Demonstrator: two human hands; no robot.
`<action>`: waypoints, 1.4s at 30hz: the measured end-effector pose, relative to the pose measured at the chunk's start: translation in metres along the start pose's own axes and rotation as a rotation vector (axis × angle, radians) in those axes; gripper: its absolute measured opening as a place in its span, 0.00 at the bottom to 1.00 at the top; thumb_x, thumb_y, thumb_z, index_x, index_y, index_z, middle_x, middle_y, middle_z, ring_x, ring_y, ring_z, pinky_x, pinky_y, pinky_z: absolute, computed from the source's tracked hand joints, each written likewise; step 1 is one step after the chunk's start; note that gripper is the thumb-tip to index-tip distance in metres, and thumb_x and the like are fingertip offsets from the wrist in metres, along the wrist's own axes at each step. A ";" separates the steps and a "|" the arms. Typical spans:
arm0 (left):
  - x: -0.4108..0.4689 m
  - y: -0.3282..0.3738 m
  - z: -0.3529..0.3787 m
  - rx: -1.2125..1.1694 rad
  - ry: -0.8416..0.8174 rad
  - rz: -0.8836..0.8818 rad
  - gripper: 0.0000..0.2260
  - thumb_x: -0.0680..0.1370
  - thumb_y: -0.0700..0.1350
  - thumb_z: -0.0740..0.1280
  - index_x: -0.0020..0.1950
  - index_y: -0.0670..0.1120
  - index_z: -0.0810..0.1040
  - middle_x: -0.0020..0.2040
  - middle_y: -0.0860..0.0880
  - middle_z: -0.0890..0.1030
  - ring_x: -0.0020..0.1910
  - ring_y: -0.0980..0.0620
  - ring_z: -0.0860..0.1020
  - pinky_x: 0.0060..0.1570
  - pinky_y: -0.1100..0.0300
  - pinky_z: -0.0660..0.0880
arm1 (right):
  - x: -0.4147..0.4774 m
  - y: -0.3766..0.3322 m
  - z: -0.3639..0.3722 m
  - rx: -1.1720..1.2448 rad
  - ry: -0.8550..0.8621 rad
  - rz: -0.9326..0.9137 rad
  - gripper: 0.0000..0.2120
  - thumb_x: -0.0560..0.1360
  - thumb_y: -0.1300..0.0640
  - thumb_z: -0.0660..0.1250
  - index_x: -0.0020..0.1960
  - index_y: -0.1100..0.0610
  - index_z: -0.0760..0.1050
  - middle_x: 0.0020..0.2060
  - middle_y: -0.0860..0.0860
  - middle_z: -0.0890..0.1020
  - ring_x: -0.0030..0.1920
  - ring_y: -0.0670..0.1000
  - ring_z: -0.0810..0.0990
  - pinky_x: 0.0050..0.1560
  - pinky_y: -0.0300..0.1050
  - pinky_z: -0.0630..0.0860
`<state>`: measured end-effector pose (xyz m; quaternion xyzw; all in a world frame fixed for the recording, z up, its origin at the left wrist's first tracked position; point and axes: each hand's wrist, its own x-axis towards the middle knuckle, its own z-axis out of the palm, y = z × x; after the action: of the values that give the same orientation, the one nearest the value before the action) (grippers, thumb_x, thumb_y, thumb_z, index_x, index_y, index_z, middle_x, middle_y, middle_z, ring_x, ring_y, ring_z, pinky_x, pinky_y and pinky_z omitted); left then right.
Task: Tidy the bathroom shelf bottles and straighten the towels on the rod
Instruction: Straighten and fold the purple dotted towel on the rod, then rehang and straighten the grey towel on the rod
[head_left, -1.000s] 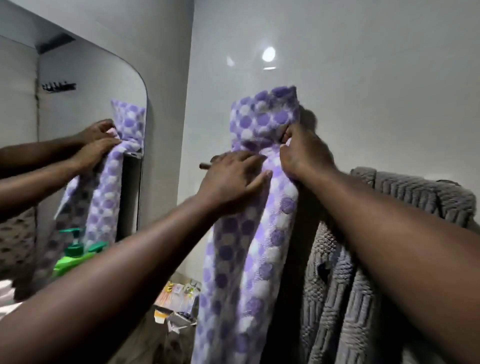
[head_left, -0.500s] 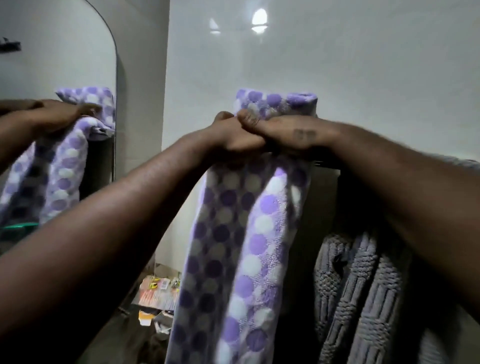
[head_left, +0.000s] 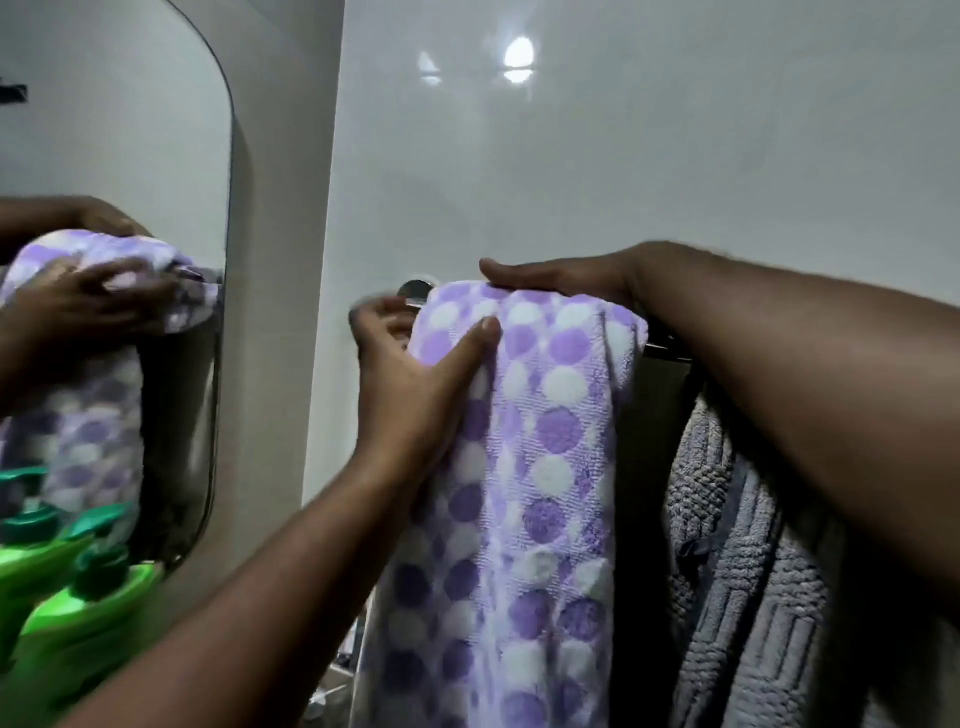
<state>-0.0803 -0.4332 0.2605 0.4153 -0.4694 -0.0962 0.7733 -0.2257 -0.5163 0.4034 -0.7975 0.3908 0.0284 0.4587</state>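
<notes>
A purple-and-white dotted towel (head_left: 535, 467) hangs over the towel rod (head_left: 662, 345) on the white wall. My left hand (head_left: 415, 379) grips the towel's left edge just below the rod, thumb across the front. Flat on the towel's top fold over the rod lies my right hand (head_left: 561, 278), fingers straight. A grey woven towel (head_left: 727, 571) hangs to the right on the same rod, partly hidden behind my right forearm. The rod's round chrome mount (head_left: 415, 288) shows at the left end.
A mirror (head_left: 114, 156) on the left wall reflects my hands and the towel. Green pump bottles (head_left: 88, 613) stand at the lower left below it. Small items lie blurred far below the towel.
The bunched top of the dotted towel has come down and now lies folded over the rod. My right hand went from gripping to pressing flat on top; my left shifted to the left edge.
</notes>
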 end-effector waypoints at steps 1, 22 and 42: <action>-0.004 -0.006 -0.001 -0.115 -0.072 -0.108 0.32 0.66 0.63 0.78 0.64 0.54 0.69 0.61 0.51 0.81 0.55 0.55 0.84 0.55 0.54 0.81 | -0.002 0.000 0.002 0.027 -0.039 -0.027 0.36 0.73 0.27 0.64 0.65 0.54 0.81 0.65 0.57 0.82 0.68 0.59 0.78 0.71 0.60 0.72; 0.020 -0.082 -0.068 -0.026 -0.669 -0.253 0.28 0.67 0.44 0.68 0.66 0.62 0.76 0.64 0.53 0.83 0.62 0.51 0.82 0.58 0.54 0.78 | -0.032 0.048 0.033 -1.428 0.795 -0.456 0.47 0.67 0.25 0.66 0.80 0.32 0.48 0.82 0.50 0.56 0.78 0.57 0.63 0.74 0.56 0.67; -0.117 -0.018 0.039 0.292 0.001 0.730 0.15 0.73 0.41 0.66 0.59 0.41 0.77 0.60 0.45 0.79 0.62 0.42 0.78 0.64 0.46 0.72 | -0.096 0.225 0.105 -1.130 1.683 -0.538 0.17 0.74 0.45 0.70 0.61 0.47 0.83 0.77 0.54 0.70 0.78 0.59 0.64 0.76 0.69 0.56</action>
<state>-0.1703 -0.4030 0.1803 0.3268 -0.5946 0.2532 0.6896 -0.4058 -0.4416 0.2224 -0.7186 0.3235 -0.4601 -0.4090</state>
